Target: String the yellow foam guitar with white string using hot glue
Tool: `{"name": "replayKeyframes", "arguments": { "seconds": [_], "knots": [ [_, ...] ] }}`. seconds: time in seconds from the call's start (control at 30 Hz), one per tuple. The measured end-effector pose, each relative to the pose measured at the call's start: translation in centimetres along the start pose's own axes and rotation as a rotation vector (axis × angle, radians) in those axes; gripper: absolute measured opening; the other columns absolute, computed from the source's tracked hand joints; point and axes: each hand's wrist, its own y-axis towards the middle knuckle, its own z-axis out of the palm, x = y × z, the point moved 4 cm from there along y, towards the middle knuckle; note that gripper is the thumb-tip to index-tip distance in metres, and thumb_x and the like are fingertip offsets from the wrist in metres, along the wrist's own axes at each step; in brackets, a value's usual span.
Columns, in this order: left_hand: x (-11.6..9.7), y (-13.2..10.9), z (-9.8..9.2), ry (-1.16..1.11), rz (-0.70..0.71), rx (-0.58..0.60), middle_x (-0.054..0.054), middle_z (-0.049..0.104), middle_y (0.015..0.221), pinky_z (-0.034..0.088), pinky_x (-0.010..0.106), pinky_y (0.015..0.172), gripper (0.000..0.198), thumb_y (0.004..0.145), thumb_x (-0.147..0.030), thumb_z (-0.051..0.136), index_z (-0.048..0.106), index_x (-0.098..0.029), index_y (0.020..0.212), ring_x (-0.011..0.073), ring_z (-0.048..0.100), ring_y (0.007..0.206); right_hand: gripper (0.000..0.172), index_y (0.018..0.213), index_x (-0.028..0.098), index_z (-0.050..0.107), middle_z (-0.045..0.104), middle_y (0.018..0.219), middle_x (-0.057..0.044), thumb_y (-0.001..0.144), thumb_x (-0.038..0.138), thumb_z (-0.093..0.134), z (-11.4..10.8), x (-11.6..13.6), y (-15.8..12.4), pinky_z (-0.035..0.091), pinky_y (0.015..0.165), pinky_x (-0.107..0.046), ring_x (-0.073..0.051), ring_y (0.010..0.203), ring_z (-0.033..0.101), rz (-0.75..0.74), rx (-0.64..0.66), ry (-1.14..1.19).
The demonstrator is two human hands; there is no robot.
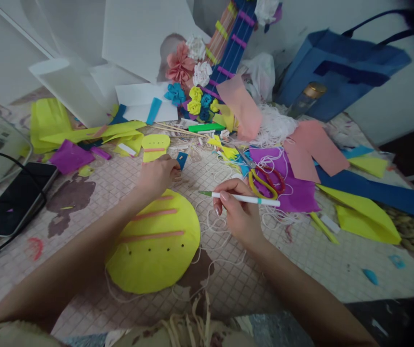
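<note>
My right hand (239, 212) is closed around a slim white pen (250, 198) with a green pointed tip, held nearly level and pointing left. My left hand (159, 174) pinches a small blue piece of paper (181, 160) with a few small marks or holes in it. Below that hand lies a yellow guitar-shaped paper cutout (156, 262) with pink strips across it and a row of small holes. Its narrower yellow end (156, 142) shows beyond my left hand; my left forearm covers the part between. White string (216, 226) lies loosely beside the cutout.
Scissors (262, 185) lie on purple paper (300, 195) to the right. Behind them are a heap of white string (275, 125) and pink sheets (317, 149). Paper flowers (194, 72), a blue bag (337, 72) and a glass jar (306, 100) stand at the back. A phone (17, 197) lies left.
</note>
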Motion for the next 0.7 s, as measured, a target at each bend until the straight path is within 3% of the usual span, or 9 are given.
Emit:
{"name": "replayKeyframes", "arguments": {
  "seconds": [0.3,0.5,0.6,0.7],
  "knots": [
    [-2.4,-1.2,0.0,-0.038,0.096,0.071,0.005,0.068,0.094,0.035,0.025,0.056,0.013,0.082,-0.017,0.055,0.068,-0.018,0.086,0.0190,0.063,0.081,0.007,0.083,0.021,0.063,0.057,0.064,0.004,0.087,0.025,0.059,-0.1,0.1,0.0,0.040,0.046,-0.020,-0.007,0.053,0.050,-0.011,-0.003,-0.013],
    [-2.5,-0.9,0.7,-0.046,0.091,0.081,0.004,0.068,0.090,0.032,0.025,0.054,0.014,0.081,-0.015,0.054,0.067,-0.018,0.080,0.0179,0.061,0.075,0.007,0.084,0.021,0.064,0.056,0.063,0.004,0.087,0.024,0.058,-0.1,0.2,0.1,0.040,0.046,-0.020,-0.007,0.052,0.050,-0.008,-0.018,-0.010],
    [-2.2,-1.0,0.2,-0.198,0.118,0.044,0.004,0.067,0.089,0.036,0.025,0.058,0.010,0.081,-0.014,0.056,0.066,-0.017,0.081,0.0162,0.060,0.075,0.007,0.083,0.021,0.064,0.057,0.064,0.004,0.086,0.024,0.059,-0.2,0.1,0.1,0.039,0.045,-0.021,-0.007,0.052,0.050,-0.014,-0.030,0.000],
    [-1.9,-1.8,-0.4,-0.472,0.108,-0.005,0.002,0.067,0.078,0.038,0.024,0.057,0.006,0.081,-0.019,0.058,0.064,-0.016,0.081,0.0113,0.054,0.062,0.007,0.083,0.020,0.064,0.057,0.064,0.004,0.087,0.024,0.059,-0.2,0.1,0.2,0.039,0.046,-0.021,-0.007,0.052,0.050,-0.010,-0.049,0.021]
  ]
}}
